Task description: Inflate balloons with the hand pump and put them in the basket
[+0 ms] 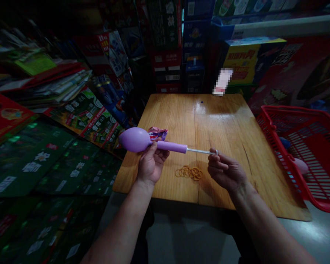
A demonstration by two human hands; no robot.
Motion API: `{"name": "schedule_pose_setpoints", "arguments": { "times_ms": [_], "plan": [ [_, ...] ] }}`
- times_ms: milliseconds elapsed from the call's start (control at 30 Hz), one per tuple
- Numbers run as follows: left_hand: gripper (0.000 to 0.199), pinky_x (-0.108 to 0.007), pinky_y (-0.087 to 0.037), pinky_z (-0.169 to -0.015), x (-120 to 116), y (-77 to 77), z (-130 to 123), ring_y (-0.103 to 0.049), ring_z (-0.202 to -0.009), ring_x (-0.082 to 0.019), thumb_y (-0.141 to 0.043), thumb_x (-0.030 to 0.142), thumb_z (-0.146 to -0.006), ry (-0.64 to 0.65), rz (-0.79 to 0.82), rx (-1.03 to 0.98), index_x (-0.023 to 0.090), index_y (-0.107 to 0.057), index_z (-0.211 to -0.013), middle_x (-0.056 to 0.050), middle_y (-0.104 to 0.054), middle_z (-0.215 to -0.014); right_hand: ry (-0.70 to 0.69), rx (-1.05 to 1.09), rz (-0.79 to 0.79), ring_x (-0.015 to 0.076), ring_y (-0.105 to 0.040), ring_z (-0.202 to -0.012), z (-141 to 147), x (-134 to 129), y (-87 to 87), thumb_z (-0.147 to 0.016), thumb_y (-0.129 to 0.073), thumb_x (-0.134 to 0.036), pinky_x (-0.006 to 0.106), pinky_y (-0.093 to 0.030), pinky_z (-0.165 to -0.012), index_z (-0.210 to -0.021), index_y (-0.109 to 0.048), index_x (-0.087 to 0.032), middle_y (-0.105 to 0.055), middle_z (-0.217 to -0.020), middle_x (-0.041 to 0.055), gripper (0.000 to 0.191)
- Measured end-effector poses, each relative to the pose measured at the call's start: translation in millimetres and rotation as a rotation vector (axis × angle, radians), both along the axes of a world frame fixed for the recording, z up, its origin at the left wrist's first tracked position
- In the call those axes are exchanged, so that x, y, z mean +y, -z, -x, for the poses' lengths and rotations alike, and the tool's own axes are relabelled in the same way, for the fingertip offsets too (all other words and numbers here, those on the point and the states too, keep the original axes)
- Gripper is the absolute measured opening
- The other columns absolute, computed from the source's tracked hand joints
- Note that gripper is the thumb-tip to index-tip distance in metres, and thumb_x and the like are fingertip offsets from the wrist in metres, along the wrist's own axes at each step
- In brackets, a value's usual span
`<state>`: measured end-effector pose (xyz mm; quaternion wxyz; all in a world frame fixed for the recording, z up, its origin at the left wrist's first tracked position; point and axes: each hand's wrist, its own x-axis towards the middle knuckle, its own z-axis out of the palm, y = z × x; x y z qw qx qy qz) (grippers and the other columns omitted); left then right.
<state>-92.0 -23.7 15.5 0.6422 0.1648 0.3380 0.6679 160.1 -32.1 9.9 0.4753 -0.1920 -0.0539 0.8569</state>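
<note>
A partly inflated purple balloon point(136, 139) sits on the nozzle end of a purple hand pump point(173, 146). My left hand point(151, 165) is closed where the balloon's neck meets the pump, thumb on top. At the right, the pump's white rod point(199, 150) is drawn out of the barrel. My right hand point(227, 168) is closed on the handle at the rod's end. Behind my left hand lies a crumpled, colourful plastic packet point(159, 133). A loose heap of yellow-brown rubber bands point(191, 173) rests on the table between my hands.
The wooden table point(222, 128) holds these things. A red plastic basket point(313, 113) stands at its right, with a few items inside. Green cartons point(40, 161) are stacked close on the left, and more boxes point(167, 58) line the back. A pixelated patch covers something at the far edge.
</note>
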Motion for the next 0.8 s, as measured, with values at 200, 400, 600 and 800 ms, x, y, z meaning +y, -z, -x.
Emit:
{"name": "schedule_pose_setpoints", "arguments": {
  "times_ms": [200, 400, 600, 800],
  "plan": [
    [0.025, -0.034, -0.056, -0.081, -9.1, 3.9, -11.8, -0.07, -0.1, -0.022, -0.069, 0.031, -0.091, 0.114, 0.041, -0.007, 0.021, -0.068, -0.113, -0.01, -0.074, -0.112, -0.062, -0.03, 0.012, 0.0021, -0.049, -0.048, 18.6, -8.4, 6.7, -0.083, -0.073, -0.012, 0.015, -0.044, -0.048, -0.1, -0.064, -0.014, -0.067, -0.075, -0.0026, 0.02],
    [0.022, -0.036, -0.054, -0.09, -12.0, 10.1, -22.5, -0.069, -0.107, -0.023, -0.069, 0.03, -0.091, 0.119, 0.044, -0.04, 0.019, -0.069, -0.109, -0.011, -0.074, -0.114, -0.054, -0.008, 0.028, 0.0012, -0.049, -0.049, 31.3, -10.1, 10.1, -0.082, -0.075, -0.011, 0.013, -0.045, -0.049, -0.1, -0.064, -0.015, -0.068, -0.077, -0.0015, 0.021],
    [0.02, -0.032, -0.055, -0.085, -1.6, 1.1, -5.1, -0.07, -0.101, -0.021, -0.07, 0.029, -0.089, 0.038, 0.036, -0.018, 0.018, -0.07, -0.106, -0.011, -0.076, -0.107, -0.028, -0.036, 0.031, 0.002, -0.044, -0.044, 4.8, -1.9, -0.4, -0.086, -0.066, -0.01, 0.014, -0.043, -0.045, -0.098, -0.064, -0.015, -0.064, -0.072, -0.0031, 0.013],
    [0.023, -0.037, -0.056, -0.086, -7.2, 5.2, -11.6, -0.07, -0.105, -0.022, -0.07, 0.031, -0.09, 0.074, 0.043, -0.024, 0.022, -0.069, -0.11, -0.009, -0.074, -0.114, -0.022, -0.039, 0.042, 0.0013, -0.043, -0.044, 13.4, -5.1, 5.2, -0.084, -0.07, -0.01, 0.014, -0.042, -0.046, -0.098, -0.064, -0.014, -0.064, -0.071, -0.0035, 0.016]
  ]
}}
